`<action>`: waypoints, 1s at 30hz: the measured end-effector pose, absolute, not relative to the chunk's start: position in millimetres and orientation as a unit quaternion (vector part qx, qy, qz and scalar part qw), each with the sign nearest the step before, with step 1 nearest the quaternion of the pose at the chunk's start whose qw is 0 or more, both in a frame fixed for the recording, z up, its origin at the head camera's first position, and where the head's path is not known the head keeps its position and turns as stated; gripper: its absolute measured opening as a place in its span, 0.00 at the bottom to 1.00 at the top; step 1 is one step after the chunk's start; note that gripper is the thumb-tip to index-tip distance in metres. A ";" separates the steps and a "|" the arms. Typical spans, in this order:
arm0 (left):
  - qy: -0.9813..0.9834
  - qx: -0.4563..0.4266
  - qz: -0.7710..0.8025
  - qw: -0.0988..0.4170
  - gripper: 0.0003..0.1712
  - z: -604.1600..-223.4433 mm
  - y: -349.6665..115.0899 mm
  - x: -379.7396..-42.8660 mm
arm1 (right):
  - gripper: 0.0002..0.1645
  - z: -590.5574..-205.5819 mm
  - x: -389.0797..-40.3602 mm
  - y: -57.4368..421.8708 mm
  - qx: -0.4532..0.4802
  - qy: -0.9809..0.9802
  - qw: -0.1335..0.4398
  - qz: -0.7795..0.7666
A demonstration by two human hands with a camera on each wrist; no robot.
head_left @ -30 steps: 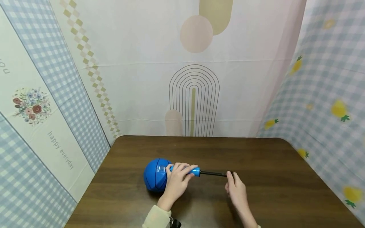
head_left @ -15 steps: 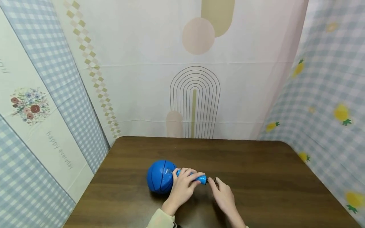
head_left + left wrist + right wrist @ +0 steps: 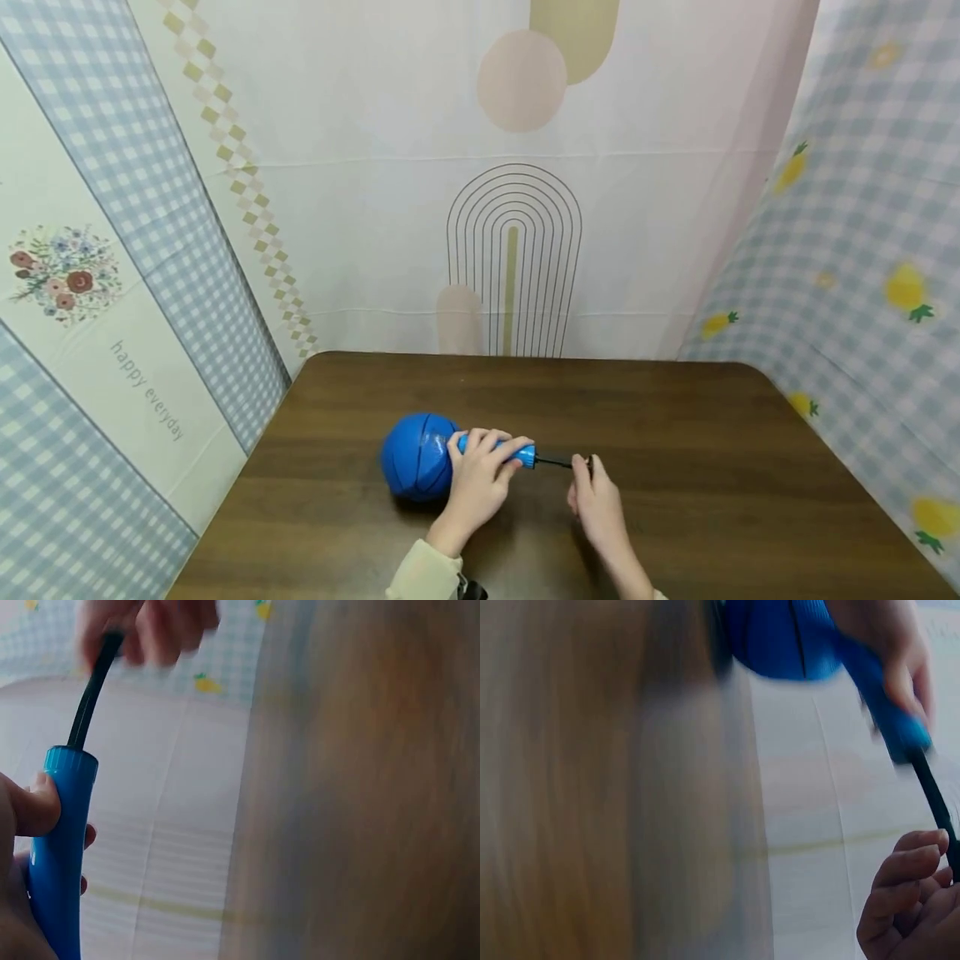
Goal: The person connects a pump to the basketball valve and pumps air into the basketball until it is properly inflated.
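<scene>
Head view: at the far left hangs a blue-and-white checked cloth (image 3: pixel 142 283) with a flower bunch and the words "happy everyday" on a white band. Next comes a white cloth (image 3: pixel 360 242) printed with nested arches, hanging beyond the far edge of the dark wooden surface (image 3: pixel 675 433). On that surface sits a blue basketball (image 3: pixel 415 457), nearer the left edge than the right and short of the far edge. From the ball's right side a blue hand pump (image 3: pixel 528 456) runs roughly parallel to the far edge; fingers hide where its tip meets the ball. The left hand (image 3: pixel 477 479), in a pale sleeve (image 3: pixel 425 572), has its grip wrapped round the pump's barrel. Farther right, part of a black rod (image 3: pixel 553 462) shows out of the barrel, and the right hand (image 3: pixel 596 500) has its grip curled about the rod's outer end. Past the right edge hangs a checked cloth (image 3: pixel 840 333) with yellow fruit.
</scene>
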State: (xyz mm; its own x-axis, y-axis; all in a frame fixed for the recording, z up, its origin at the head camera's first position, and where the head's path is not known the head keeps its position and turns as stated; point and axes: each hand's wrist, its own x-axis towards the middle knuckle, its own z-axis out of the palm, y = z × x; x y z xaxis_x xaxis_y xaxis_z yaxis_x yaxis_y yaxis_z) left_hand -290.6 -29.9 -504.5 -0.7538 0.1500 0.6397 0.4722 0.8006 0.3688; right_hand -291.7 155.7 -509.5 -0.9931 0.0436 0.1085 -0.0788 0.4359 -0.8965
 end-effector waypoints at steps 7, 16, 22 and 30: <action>-0.895 -0.196 -0.286 0.282 0.16 -506.1 -21.6 -286.7 | 0.21 -505.6 -289.4 141.4 0.036 -0.880 0.053 0.471; -0.886 -0.156 -0.315 0.303 0.16 -498.6 -48.3 -288.7 | 0.26 -494.0 -292.6 175.3 0.000 -0.885 0.092 0.457; -0.881 -0.163 -0.300 0.327 0.14 -504.2 -35.4 -289.5 | 0.23 -501.6 -287.5 159.5 0.009 -0.835 0.059 0.547; -0.879 -0.207 -0.301 0.306 0.15 -510.9 -20.6 -282.7 | 0.21 -509.9 -276.7 139.5 0.040 -0.850 0.027 0.525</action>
State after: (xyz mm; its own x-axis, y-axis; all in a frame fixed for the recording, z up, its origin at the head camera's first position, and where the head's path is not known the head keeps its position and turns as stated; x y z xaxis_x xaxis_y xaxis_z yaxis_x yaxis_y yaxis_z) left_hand -282.7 -20.6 -510.9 -0.7274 0.1803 0.6621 0.5478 0.7337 0.4020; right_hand -276.7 139.5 -509.9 -0.9953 -0.0403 0.0885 -0.0972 0.4449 -0.8903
